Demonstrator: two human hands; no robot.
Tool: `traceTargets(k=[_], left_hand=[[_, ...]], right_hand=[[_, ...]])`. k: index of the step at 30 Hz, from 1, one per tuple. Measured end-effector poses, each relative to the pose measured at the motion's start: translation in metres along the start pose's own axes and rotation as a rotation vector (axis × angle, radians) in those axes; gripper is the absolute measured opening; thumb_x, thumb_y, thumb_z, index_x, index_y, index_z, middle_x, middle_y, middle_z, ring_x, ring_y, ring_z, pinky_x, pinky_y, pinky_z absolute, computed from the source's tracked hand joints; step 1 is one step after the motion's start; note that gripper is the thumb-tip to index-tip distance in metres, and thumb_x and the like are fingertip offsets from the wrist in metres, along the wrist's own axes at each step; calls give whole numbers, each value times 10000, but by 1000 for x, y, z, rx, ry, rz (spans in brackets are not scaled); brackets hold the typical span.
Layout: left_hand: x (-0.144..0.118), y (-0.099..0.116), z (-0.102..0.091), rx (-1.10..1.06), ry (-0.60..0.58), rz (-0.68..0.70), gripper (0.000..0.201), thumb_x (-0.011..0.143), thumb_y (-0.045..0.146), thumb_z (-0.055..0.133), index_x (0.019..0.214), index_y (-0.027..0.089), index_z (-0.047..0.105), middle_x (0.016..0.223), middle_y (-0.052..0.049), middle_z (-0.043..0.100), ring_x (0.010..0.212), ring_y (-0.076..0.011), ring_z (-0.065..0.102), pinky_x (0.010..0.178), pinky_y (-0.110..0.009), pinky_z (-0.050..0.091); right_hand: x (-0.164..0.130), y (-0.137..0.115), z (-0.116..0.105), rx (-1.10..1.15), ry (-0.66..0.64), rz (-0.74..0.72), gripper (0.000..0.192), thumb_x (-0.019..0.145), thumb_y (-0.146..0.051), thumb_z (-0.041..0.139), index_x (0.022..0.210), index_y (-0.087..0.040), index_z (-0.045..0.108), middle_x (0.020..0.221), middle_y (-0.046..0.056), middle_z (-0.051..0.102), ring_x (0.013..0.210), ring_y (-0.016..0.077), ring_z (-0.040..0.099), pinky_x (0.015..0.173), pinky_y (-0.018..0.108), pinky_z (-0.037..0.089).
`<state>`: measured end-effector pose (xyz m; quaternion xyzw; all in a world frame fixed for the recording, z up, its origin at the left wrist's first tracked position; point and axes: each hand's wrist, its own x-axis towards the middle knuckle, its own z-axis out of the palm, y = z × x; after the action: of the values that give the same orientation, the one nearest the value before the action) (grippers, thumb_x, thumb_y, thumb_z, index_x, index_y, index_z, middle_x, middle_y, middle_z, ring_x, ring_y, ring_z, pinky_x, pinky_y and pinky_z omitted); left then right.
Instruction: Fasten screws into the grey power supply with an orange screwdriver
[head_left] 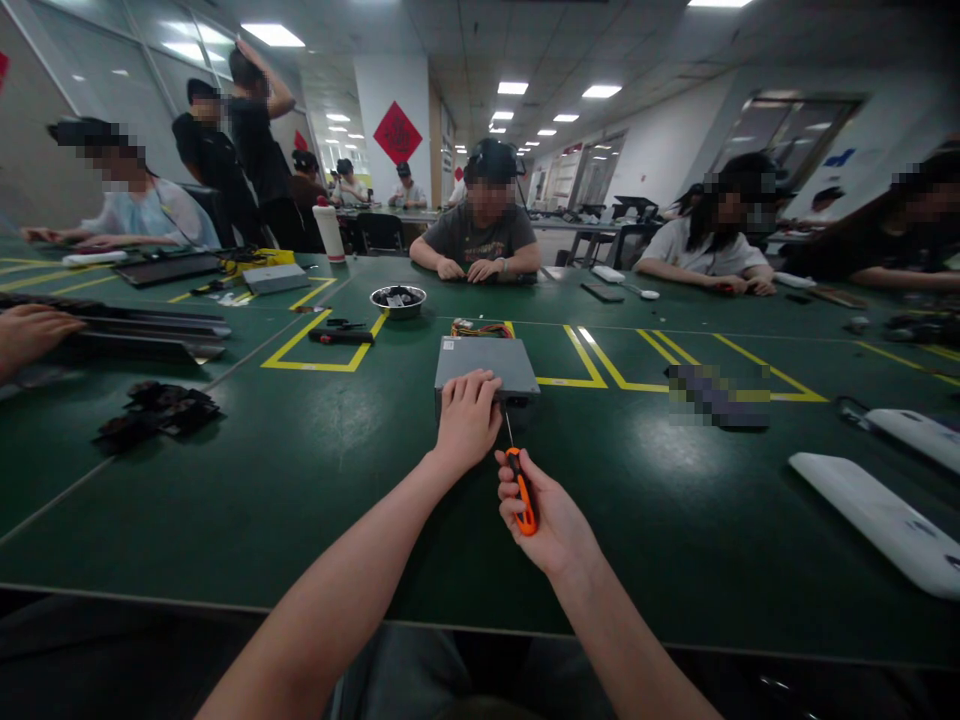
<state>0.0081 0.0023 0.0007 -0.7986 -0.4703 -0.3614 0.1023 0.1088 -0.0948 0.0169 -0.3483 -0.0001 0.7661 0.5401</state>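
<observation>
A grey metal computer power supply (487, 363) lies on the green table, with a bundle of coloured wires (484, 328) coming out at its far side. My left hand (468, 415) grips its near left part, fingers over the top and palm against the near side. In my right hand (551, 500) is an orange and black screwdriver (526, 510), the fingers wrapped round its handle. Its thin shaft points up and away, to the near face of the power supply beside a black socket (516, 402). Whether the tip sits in a screw is too small to tell.
A metal bowl (398, 303) of small dark parts stands beyond, left. Black tools (341, 334) lie within yellow tape. Black parts (156, 415) and another person's hand (34, 335) are at left. At right is a white oblong device (874, 520). Several people sit around the table.
</observation>
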Motion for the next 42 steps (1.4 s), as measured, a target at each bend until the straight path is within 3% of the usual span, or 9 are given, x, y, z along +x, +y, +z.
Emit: traceTargets(k=[4, 9, 12, 16, 22, 26, 30, 34, 42], left_hand=[[0, 1, -1, 4, 1, 0, 285, 818, 201, 463, 1102, 207, 490, 1202, -65, 527, 1165, -210, 414, 973, -382, 282], [1, 1, 0, 16, -1, -6, 273, 827, 208, 461, 1099, 210, 491, 1198, -59, 531, 1157, -207, 420, 972, -380, 284], [1, 1, 1, 18, -4, -8, 266, 836, 209, 449, 1099, 209, 489, 1198, -61, 533, 1155, -211, 422, 970, -390, 281], [2, 2, 0, 18, -1, -12, 259, 834, 198, 449, 1089, 209, 492, 1195, -55, 536, 1156, -208, 424, 965, -384, 286], [3, 3, -2, 9, 1, -20, 249, 827, 200, 461, 1072, 217, 502, 1182, -54, 543, 1137, -215, 437, 953, -388, 295], [3, 4, -1, 10, 7, -20, 247, 827, 199, 458, 1068, 221, 505, 1181, -59, 543, 1135, -217, 438, 945, -390, 297], [3, 3, 0, 19, 14, -18, 245, 820, 194, 464, 1060, 218, 509, 1179, -56, 544, 1134, -217, 440, 946, -392, 294], [3, 3, 0, 21, 17, -12, 240, 823, 197, 461, 1058, 214, 510, 1176, -58, 545, 1128, -220, 443, 942, -389, 294], [3, 4, 0, 16, 7, -19, 252, 827, 196, 454, 1072, 218, 507, 1184, -63, 541, 1135, -223, 438, 939, -393, 302]], right_hand=[[0, 1, 1, 42, 74, -65, 62, 824, -123, 496, 781, -126, 540, 672, 11, 524, 484, 28, 489, 315, 63, 341], [0, 0, -2, 76, 59, 0, 107, 846, -210, 495, 871, -123, 551, 729, 27, 561, 509, 31, 515, 368, 84, 420], [1, -1, -3, 70, 34, 25, 156, 867, -223, 456, 902, -103, 549, 687, 20, 551, 481, 30, 499, 355, 85, 402], [0, -1, -2, 56, 12, 2, 174, 869, -224, 442, 907, -94, 551, 628, 1, 516, 442, 26, 462, 325, 82, 355], [-1, 0, -4, 28, 60, -95, 44, 811, -161, 509, 805, -134, 544, 679, 13, 539, 501, 38, 501, 346, 80, 371], [-1, 0, -6, 33, 69, -57, 102, 831, -195, 499, 858, -120, 563, 673, 16, 548, 492, 36, 503, 365, 88, 393], [0, 1, -6, 8, 47, -11, 181, 866, -216, 424, 874, -114, 574, 584, -16, 497, 426, 29, 445, 341, 96, 363], [0, 4, -5, -23, 35, -73, 173, 838, -278, 487, 820, -124, 563, 631, 8, 529, 454, 41, 455, 328, 107, 335], [-15, -8, -19, -93, 10, -118, 71, 803, -149, 492, 772, -120, 549, 612, -6, 505, 432, 26, 415, 303, 97, 280]])
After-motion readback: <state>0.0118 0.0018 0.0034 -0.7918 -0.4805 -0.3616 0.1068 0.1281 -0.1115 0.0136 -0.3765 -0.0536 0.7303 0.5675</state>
